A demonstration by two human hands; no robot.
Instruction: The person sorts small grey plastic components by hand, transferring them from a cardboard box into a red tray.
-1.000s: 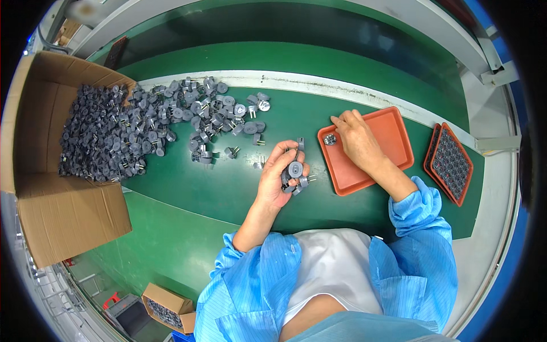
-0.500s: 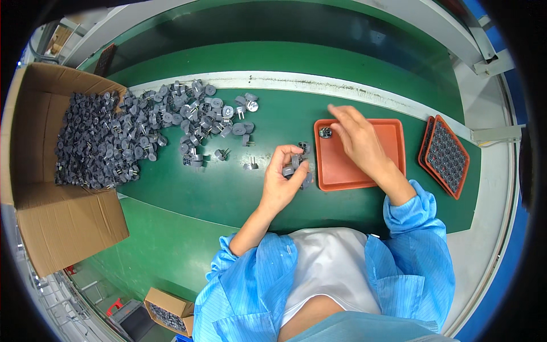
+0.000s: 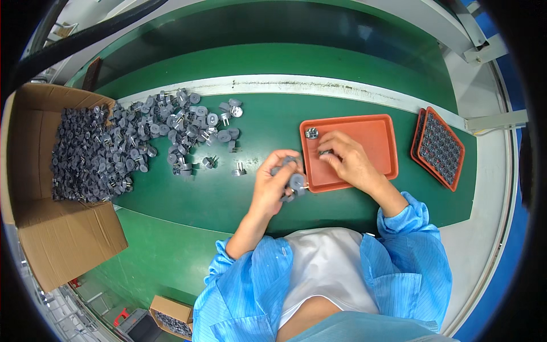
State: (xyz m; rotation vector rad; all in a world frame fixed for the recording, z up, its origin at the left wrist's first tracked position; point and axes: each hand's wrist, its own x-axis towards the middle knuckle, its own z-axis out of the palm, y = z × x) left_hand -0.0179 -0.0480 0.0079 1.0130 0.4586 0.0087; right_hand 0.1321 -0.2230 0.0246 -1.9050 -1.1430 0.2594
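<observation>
My left hand (image 3: 268, 188) is closed around several grey round pin parts (image 3: 297, 182), held beside the left edge of the orange tray (image 3: 373, 137). These look like small plastic discs with metal prongs. Over the left half of the tray, my right hand (image 3: 356, 164) pinches one grey pin part (image 3: 325, 152) between thumb and fingers; much of it is hidden. A single pin part (image 3: 311, 133) sits in the tray's far left corner, its dark, metallic side facing up.
On the left, a cardboard box (image 3: 71, 242) lies open toward the green table (image 3: 268, 122), with a large heap of grey pin parts (image 3: 122, 142) spilling out. At the right stand stacked orange trays (image 3: 441, 149) filled with parts. A smaller parts box (image 3: 171, 316) is low at the left.
My right hand has come down and closed on a pin part over the tray. The parts in my left hand have shifted. The whole view has moved slightly.
</observation>
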